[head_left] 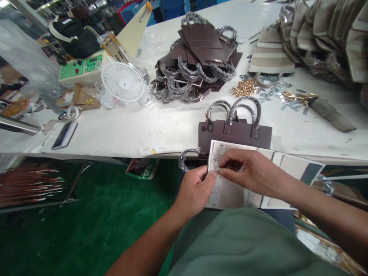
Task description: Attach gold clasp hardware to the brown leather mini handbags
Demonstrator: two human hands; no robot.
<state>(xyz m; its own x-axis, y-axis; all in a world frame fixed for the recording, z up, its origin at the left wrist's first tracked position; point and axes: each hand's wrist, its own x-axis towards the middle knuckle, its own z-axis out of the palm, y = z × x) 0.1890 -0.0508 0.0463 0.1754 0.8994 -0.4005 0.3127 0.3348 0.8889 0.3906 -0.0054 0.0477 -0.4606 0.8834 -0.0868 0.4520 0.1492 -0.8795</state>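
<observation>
Green shirt front [238, 245]: nearest the head camera, the worker's own, just below the work.
Pale panel [230, 193]: light-edged, beige inside, a dark band toward its right end; slants across the space before the shirt, its upper part overlapping a brown bag.
Left hand [194, 191]: at the panel's left edge, thumb on the face, fingers closed round the border.
Right hand [254, 170]: over the panel, just beside the left thumb; fingers curled, thumb tip near them. Cannot tell from here whether they pinch anything.
Brown bag [247, 134]: at the front edge of the tabletop [115, 134], handles up, wrapped in clear plastic.
Heap of brown bags [201, 42]: farther back, piled unevenly, wrapped handles toward the worker.
Gold fittings [244, 88]: loose pile right of the heap.
Striped bag [273, 53]: beyond the fittings, lying with its handle toward the worker; a row of stacked bags [324, 27] crowds beside it.
Olive pouch [332, 115]: to the right, more gold pieces at its near-left end.
White fan [123, 82]: left of the heap, tilted; just beyond, a control box [90, 64] with a green face.
Tape roll [72, 112]: far left, below a small carton [82, 94]; a dark flat slab [64, 135] lies near.
Floor [115, 214]: green; brown strips [34, 184] with pale tips lie on a rack at left.
</observation>
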